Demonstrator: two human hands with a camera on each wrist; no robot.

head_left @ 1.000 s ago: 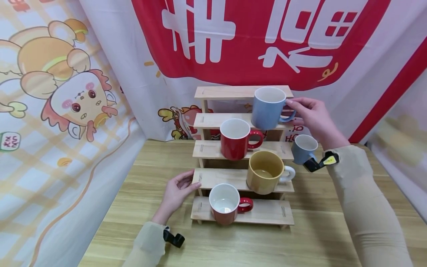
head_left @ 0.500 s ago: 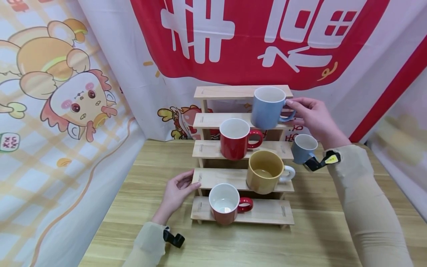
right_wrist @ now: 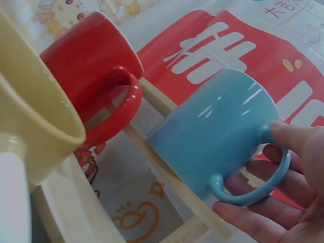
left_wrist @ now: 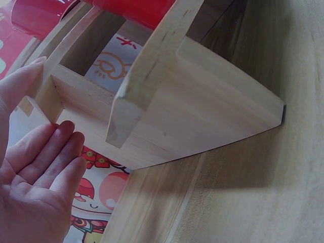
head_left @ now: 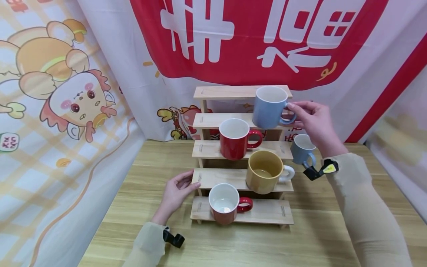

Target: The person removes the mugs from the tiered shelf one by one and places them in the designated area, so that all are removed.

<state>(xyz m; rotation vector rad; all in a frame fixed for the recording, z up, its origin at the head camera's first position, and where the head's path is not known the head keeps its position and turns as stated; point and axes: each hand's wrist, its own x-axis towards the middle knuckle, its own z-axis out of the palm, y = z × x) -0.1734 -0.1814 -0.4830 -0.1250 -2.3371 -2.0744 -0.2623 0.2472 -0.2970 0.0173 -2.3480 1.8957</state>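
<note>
A tiered wooden rack holds several mugs. On its second tier from the top stands a blue mug; my right hand holds its handle, thumb on the upper part and fingers behind the loop, as the right wrist view shows. A red mug sits one tier lower, then a mustard-yellow mug with a white handle. On the bottom tier is a brownish-red mug with a red handle. My left hand rests against the rack's left end, thumb above the shelf, fingers nearly straight.
On the wooden table, right of the rack, stands a smaller grey-blue mug, partly behind the right wrist's black camera mount. A red and white printed cloth hangs close behind the rack.
My right hand has shifted slightly to the right and down at the handle, and the blue mug has moved slightly right. The left hand and other mugs have stayed put.
</note>
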